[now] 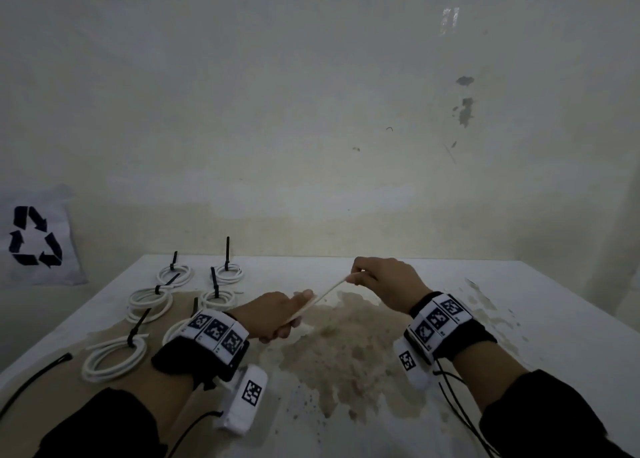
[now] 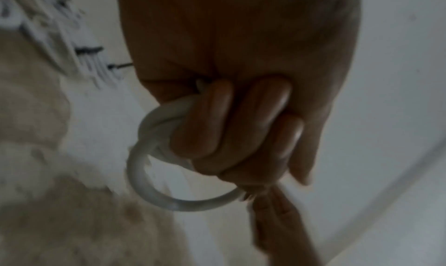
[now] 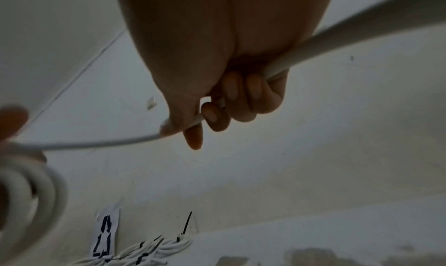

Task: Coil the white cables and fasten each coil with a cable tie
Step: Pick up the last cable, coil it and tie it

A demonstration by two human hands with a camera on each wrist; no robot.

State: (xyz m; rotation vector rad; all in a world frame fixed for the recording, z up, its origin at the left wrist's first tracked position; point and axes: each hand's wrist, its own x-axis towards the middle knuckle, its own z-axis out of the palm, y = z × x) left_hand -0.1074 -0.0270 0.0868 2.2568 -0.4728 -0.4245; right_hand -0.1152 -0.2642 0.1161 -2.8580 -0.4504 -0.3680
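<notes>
White cable stretched taut: left hand clenched its loops, right hand pinched the free length.

You're working in a bare, makeshift workroom rather than a home or a tidy lab: a plain pale wall with chipped, flaking patches rises straight behind a white table whose top is badly stained brown (the finish looks worn or soaked through). A white bag with a black recycling symbol stands at the wall to your left, and finished cable coils bound with black cable ties lie in rows on the table, which suggests repetitive bench work.
</notes>
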